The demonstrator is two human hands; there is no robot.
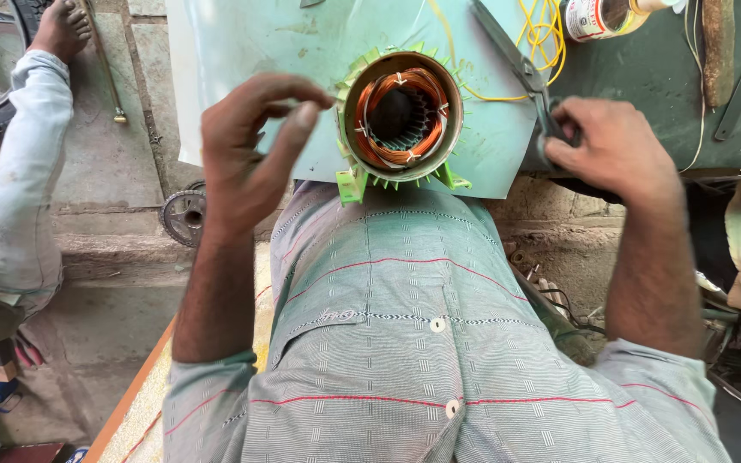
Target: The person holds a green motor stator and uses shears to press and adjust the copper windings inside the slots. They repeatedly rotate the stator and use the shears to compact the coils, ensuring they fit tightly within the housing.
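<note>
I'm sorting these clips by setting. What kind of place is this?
Probably a small motor-repair workshop: a green motor stator with copper windings, yellow wire on the bench, scissors in the right hand.

Soft, even daylight is filling the scene, casting only faint shadows. Mild glare is washing the pale sheet (242, 51) toward eleven o'clock. Wide-angle distortion is bending edges; focus is staying sharp centrally.

One green motor stator (400, 116), one scissors (525, 77), one tin (598, 17), two hands.
</note>
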